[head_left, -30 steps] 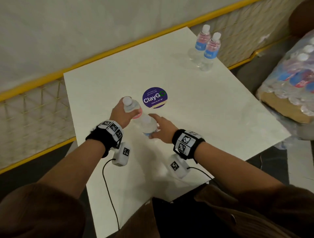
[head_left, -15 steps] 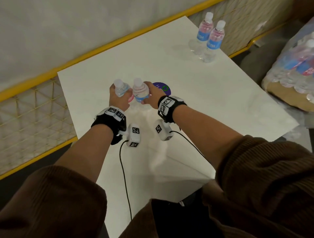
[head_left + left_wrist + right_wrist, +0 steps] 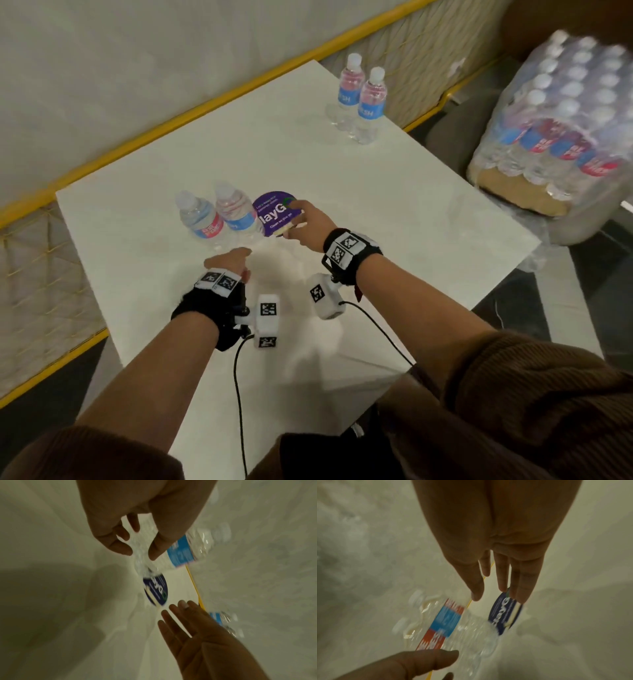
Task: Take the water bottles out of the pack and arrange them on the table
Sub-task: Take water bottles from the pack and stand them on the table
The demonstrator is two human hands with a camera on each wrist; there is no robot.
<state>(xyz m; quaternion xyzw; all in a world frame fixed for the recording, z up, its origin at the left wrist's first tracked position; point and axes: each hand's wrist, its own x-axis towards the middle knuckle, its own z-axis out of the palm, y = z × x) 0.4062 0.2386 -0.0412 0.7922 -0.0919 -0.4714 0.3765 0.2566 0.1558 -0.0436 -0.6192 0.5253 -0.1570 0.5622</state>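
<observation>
Four bottles upright on worktop [image 3: 376, 212], near pair [image 3: 219, 219] and far pair [image 3: 359, 99]; left hand [image 3: 229, 260] and right hand [image 3: 308, 222] released, empty; pack [image 3: 561, 130] mostly full.

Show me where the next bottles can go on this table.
Free: the table between the sticker and the far pair of bottles, and its right side towards the pack. Crowded: around the near pair of bottles, where the left hand and right hand hover.

Dim warm light, motion blur, soft shadows
</observation>
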